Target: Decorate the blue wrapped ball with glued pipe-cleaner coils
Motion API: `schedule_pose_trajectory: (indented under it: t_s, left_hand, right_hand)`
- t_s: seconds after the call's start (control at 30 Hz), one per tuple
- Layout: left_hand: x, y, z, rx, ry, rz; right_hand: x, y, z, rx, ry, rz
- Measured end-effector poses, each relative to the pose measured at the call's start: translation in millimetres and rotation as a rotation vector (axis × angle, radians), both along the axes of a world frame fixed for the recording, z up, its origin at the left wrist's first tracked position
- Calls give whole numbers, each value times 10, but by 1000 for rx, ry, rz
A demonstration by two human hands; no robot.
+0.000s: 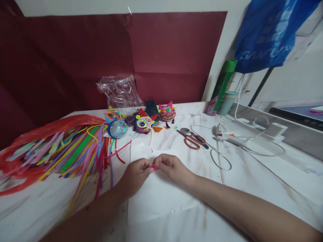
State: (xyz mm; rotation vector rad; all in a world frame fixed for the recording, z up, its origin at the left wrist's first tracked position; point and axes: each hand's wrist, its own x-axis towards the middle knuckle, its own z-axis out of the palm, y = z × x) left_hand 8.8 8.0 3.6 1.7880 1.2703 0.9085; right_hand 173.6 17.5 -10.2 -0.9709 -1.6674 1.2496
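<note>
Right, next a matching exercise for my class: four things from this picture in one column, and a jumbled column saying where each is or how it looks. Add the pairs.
Things
1. Small pink piece
2. Scissors
3. Phone
4. Coloured strips

Places and looks
A. Dark-screened, near two decorated balls
B. Spread in a bundle over a red plastic bag
C. Orange-handled, lying on the table
D. Held between the left hand and the right hand

Right pairs: 1-D, 2-C, 3-A, 4-B
</note>
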Motion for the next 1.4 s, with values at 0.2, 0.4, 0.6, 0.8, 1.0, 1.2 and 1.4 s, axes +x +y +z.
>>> schedule_pose_trajectory:
  t_s: [0.2,0.4,0.6,0.8,1.0,1.2,1.4]
  left_hand:
    - [-7,5,-18,-88,-165,55]
    - [-38,32,-93,-129,-246,17]
    - [-26,40,-43,-380,-573,-102]
    - [-20,44,-67,-345,-589,-69]
    - [17,65,-173,-288,-505,32]
    - [26,51,-177,-252,-579,83]
    - [29,55,-180,-260,-610,71]
  right_hand:
    - [-28,-13,-32,53,30,-38]
    - [-1,-65,36,154,-23,-54]
    - [28,-98,79,349,-112,-44]
    - [26,-82,77,290,-89,-71]
    - [-4,-17,15,-3,84,-106]
    - [-34,-44,27,-58,135,-48]
    - [-53,-47,28,-94,225,-22]
